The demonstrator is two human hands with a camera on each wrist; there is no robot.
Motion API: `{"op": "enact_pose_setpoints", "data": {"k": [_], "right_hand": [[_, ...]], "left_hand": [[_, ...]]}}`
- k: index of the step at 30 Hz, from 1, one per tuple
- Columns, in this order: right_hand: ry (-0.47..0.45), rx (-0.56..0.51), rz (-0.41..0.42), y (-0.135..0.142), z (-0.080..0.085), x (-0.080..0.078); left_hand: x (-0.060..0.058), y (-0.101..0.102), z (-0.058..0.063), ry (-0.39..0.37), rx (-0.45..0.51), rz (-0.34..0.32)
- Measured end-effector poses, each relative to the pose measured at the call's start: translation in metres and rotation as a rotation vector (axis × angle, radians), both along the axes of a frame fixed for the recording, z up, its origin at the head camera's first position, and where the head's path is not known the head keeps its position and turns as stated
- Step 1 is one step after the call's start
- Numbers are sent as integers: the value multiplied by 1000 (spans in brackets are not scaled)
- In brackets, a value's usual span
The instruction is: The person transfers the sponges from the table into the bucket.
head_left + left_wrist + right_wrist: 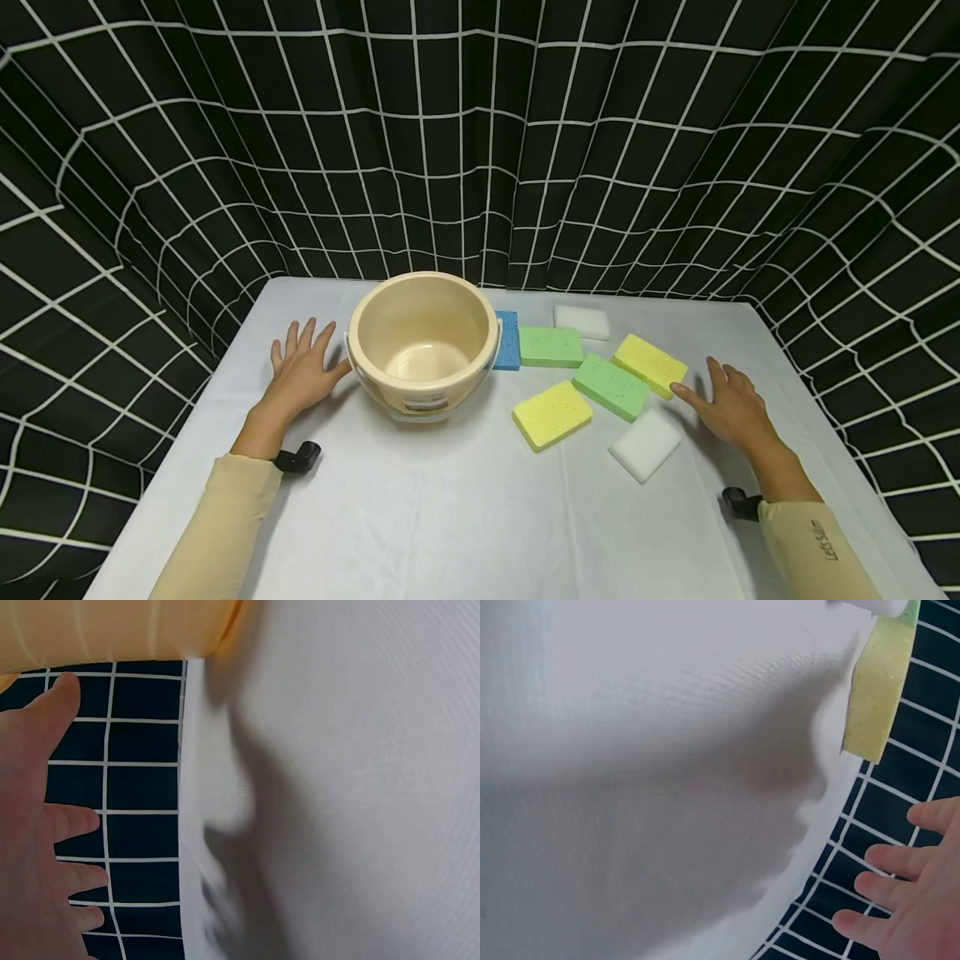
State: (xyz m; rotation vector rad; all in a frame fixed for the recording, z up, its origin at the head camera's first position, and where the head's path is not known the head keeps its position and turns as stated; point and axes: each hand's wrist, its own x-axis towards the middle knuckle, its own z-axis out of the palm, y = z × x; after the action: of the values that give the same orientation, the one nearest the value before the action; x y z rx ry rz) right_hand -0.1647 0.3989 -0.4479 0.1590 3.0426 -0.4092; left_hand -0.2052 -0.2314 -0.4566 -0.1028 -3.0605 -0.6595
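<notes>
A cream bucket (423, 375) stands upright near the back of the table, its inside bare and its white handle hanging low at the front. To its left is my left hand (303, 375), fingers spread, thumb tip right by the bucket's wall. My right hand (731, 408) hovers at the right with fingers extended, nothing in it, its thumb close to a yellow sponge (649, 365). Beside that lie a green sponge (611, 387), a white sponge (647, 445) and another yellow sponge (552, 415). In the right wrist view, the yellow sponge (881, 690) is beyond the fingers.
Behind these lie a second green sponge (551, 347), a white sponge (582, 322) and a blue sponge (507, 340) partly hidden by the bucket. A white cloth covers the table (450, 517). Black curtains (465, 150) with a white grid enclose the back and sides.
</notes>
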Motion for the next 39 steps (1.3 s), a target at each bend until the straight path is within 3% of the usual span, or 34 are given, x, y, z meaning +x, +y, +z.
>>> {"op": "enact_pose_setpoints", "data": {"k": [16, 23, 30, 39], "right_hand": [[2, -19, 31, -5, 11, -5], [1, -59, 61, -7, 14, -14], [-10, -84, 74, -8, 18, -20], [3, -89, 124, -14, 19, -31]], "left_hand": [[-3, -2, 9, -79, 266, 33], [-5, -3, 19, -58, 480, 71], [-3, -2, 24, -4, 761, 23], [2, 6, 32, 51, 879, -76]]}}
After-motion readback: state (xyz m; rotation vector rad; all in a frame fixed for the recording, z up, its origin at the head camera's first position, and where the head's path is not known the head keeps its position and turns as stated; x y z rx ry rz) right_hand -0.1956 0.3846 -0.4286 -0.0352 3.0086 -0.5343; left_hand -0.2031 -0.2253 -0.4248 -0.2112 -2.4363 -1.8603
